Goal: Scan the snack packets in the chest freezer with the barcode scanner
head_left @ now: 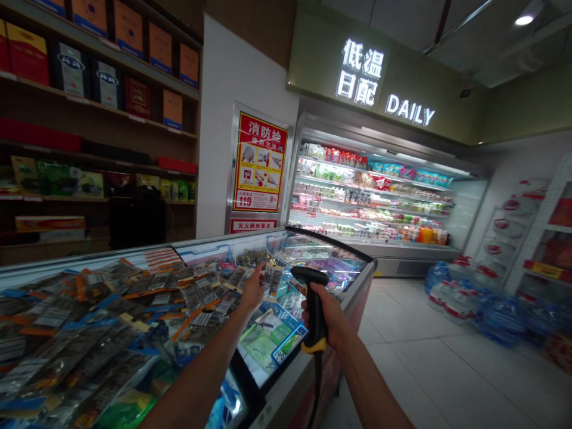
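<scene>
My right hand [328,313] is wrapped round the grip of a black and yellow barcode scanner [315,310], held upright with its head at the top and its cord hanging down. Ahead and to the left, my left hand [254,291] reaches over the chest freezer, one digit raised and the other fingers curled at the edge of a small clear packet [271,281] with grey print. My fingers seem closed on that edge, though their far side is hidden. Many similar flat packets [196,292] with orange or blue strips lie spread over the freezer top left of my hand.
The chest freezer's pale rim [364,280] runs along my right side. Beyond it are tiled floor [402,333] and bundled water bottles [453,298]. A lit open fridge [370,196] stands at the back, and shelves of boxes [129,33] line the left wall.
</scene>
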Motion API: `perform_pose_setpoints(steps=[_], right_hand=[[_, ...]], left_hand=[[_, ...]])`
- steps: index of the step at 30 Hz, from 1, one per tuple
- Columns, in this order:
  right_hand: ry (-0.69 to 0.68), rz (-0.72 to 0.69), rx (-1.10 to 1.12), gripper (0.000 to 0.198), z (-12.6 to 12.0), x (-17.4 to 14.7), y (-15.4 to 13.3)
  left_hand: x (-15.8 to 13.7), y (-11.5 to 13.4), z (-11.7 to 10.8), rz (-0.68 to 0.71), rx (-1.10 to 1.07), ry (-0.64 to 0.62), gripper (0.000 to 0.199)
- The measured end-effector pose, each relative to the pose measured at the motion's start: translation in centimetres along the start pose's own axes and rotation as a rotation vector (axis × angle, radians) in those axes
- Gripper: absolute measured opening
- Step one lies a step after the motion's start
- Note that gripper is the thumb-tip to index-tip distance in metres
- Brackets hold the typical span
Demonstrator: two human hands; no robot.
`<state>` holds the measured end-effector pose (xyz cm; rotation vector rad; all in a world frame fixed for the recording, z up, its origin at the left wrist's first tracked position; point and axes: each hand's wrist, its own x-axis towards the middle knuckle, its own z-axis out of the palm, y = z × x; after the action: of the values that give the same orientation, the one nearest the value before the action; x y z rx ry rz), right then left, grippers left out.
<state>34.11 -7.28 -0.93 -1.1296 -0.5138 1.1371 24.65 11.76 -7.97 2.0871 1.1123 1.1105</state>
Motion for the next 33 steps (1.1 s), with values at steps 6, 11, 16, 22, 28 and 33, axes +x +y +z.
perform_pose_setpoints(steps=[6, 11, 16, 22, 28, 33], right_hand=[[0.074, -0.014, 0.028, 0.023, -1.7, 0.4, -0.4], [0.145, -0.015, 0.026, 0.022, -3.1, 0.9, -0.4], [0.167, -0.025, 0.033, 0.023, -4.3, 1.7, -0.3], [0.181, -0.029, 0.036, 0.024, -6.2, 2.8, -0.3], [0.167, -0.049, 0.035, 0.025, -7.4, 3.2, -0.5], [0.206, 0.004, 0.029, 0.026, -7.3, 3.5, -0.7]], left_hand=[[1.3, -0.7, -3.2, -0.081, 0.225, 0.157, 0.056], [1.0, -0.7, -4.5, -0.114, 0.443, 0.276, 0.052], [1.3, 2.0, -1.7, 0.010, 0.471, 0.291, 0.045], [2.6, 4.8, 5.5, 0.116, 0.361, -0.080, 0.046], [2.8, 4.6, 9.7, -0.015, 0.418, -0.302, 0.048], [3.1, 4.2, 10.2, -0.022, 0.499, -0.308, 0.048]])
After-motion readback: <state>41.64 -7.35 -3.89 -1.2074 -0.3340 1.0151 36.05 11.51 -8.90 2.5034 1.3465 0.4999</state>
